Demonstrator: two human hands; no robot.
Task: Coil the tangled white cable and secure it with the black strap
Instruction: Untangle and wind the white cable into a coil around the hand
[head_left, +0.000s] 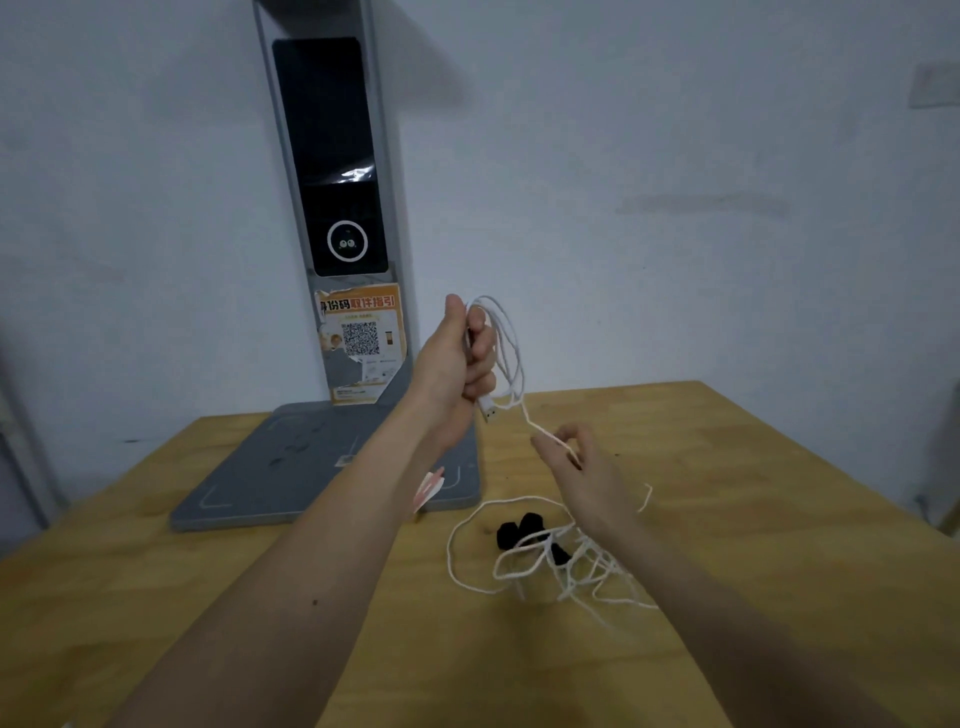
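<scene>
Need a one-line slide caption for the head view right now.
Left hand holds a few coiled loops of white cable; right hand pinches the strand, black strap under the tangle on the table.

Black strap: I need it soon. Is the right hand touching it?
Apart. The head view shows the right hand pinching the white cable above the table, while the black strap lies below.

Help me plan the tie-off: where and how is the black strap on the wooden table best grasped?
Pinch the black strap at its far-left looped end, coming from above on the left. White cable strands cross its right part; that end lies bare on the wooden table.
</scene>
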